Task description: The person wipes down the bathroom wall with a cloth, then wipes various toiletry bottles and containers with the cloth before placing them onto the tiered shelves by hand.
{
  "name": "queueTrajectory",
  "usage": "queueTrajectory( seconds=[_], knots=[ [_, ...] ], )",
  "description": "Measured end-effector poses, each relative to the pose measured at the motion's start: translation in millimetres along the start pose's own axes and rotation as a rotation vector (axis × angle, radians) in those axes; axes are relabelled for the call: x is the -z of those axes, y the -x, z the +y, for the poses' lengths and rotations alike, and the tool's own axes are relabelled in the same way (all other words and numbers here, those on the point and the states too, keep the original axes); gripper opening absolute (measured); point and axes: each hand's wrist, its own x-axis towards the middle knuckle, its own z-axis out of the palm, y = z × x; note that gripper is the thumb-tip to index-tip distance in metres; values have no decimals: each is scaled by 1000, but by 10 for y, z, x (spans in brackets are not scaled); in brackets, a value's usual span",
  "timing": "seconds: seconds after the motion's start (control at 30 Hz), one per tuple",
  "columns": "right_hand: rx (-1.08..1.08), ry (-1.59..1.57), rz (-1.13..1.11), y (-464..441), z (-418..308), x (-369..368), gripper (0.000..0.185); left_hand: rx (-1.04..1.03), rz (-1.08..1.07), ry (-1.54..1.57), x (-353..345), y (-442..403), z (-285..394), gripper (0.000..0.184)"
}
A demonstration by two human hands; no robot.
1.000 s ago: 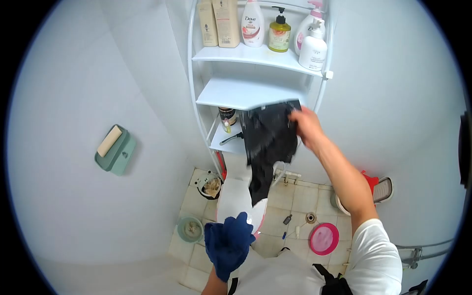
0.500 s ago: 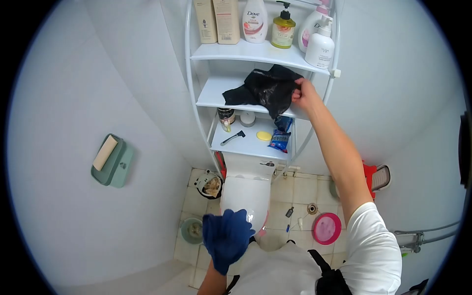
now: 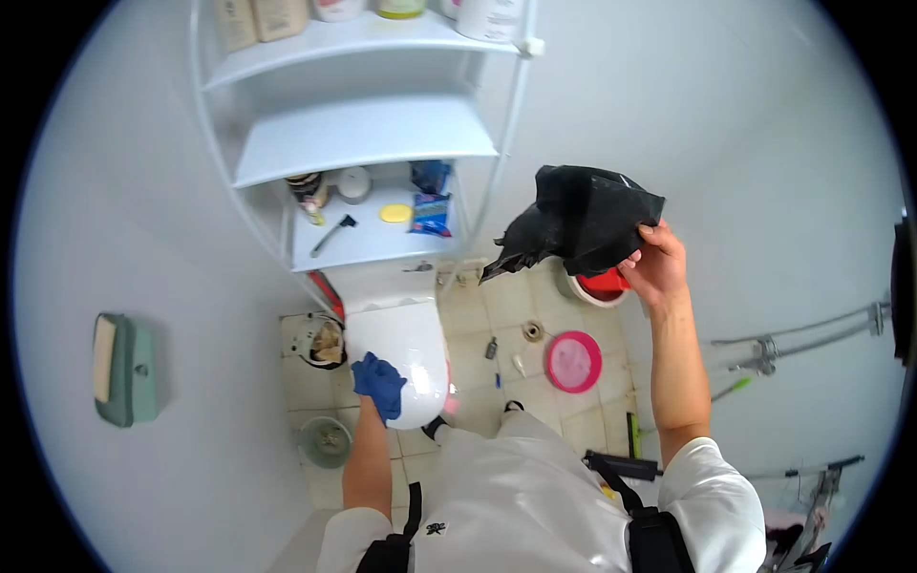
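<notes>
Between the fingers of my right hand [image 3: 657,263] hangs a crumpled black plastic bag [image 3: 592,215], held out to the right of the shelf rack. A blue cloth [image 3: 380,382] covers my left hand [image 3: 371,401], over the white toilet lid [image 3: 413,358]; its fingers are hidden, and whether the cloth touches the lid is hard to tell. On the lower shelf [image 3: 368,244] are a razor [image 3: 332,235], a yellow soap [image 3: 395,213], a blue packet [image 3: 431,215], a white round container [image 3: 353,183] and a dark jar [image 3: 308,189].
Bottles [image 3: 279,14] stand on the top shelf [image 3: 363,36]. On the floor are a pink basin [image 3: 573,362], a waste bin [image 3: 317,340], a green bucket [image 3: 325,442] and a bucket with something red [image 3: 597,286]. A green soap holder [image 3: 129,371] is on the left wall.
The black bag has come off the middle shelf and moved right and away from the rack with my right hand. My left hand and the blue cloth are now over the toilet lid. The view has shifted.
</notes>
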Motion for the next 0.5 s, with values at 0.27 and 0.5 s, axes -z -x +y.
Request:
queueTrajectory(
  seconds=[0.27,0.5],
  knots=[
    [82,68,52,778,-342,1088,46,-30,-193,-666,529,-802,-392,33],
    [248,100,295,1419,-393,1794,46,-318,405,-1177,-1257,102,-418,40]
  ],
)
